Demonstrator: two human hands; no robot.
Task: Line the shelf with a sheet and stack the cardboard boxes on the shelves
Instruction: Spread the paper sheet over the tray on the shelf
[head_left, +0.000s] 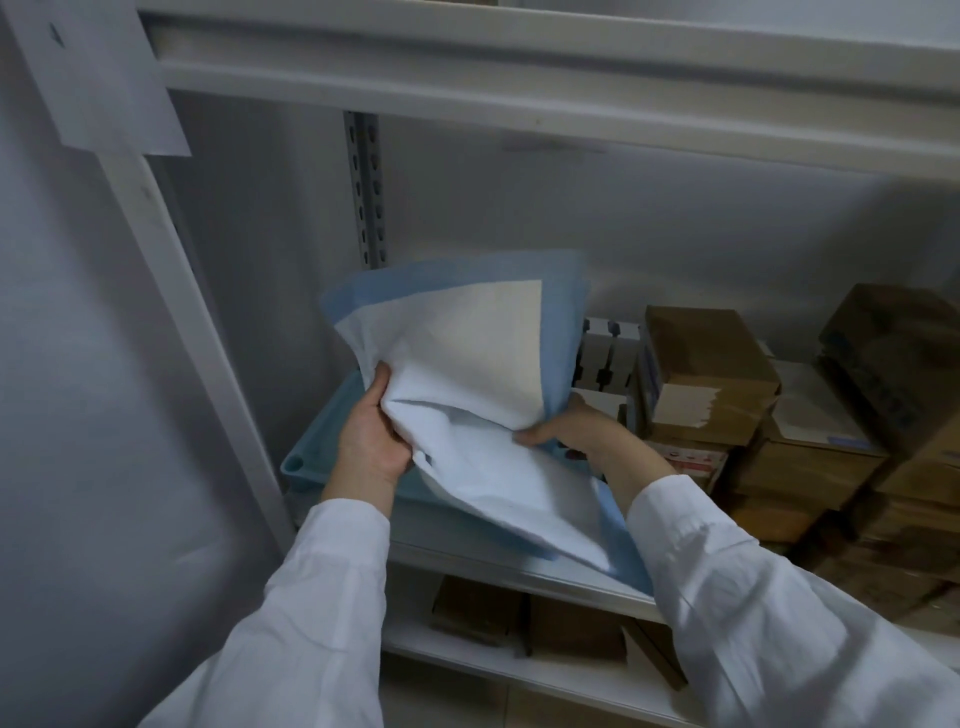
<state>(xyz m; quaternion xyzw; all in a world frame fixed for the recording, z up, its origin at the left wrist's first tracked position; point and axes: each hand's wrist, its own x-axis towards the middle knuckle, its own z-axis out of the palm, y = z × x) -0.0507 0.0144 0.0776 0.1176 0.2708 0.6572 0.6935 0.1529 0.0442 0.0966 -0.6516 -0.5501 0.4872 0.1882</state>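
a: how much of the blue tray (301, 460) shows?
b: just its left rim and corner; the sheet (467, 364) covers the rest.
a: and the fingers?
b: the left hand (371, 436) has its fingers behind the fold, and the right hand (569, 423) has most of its fingers under the sheet's edge.
a: the cardboard boxes (706, 374)?
b: labels too blurred to read, and the stack runs off the right edge. the paper (98, 78) at top left is cut off too.

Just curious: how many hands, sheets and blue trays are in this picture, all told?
Hands: 2, left hand and right hand
Sheets: 1, the blue-edged sheet both hands grip
Blue trays: 1, the tray beneath it
Total: 4
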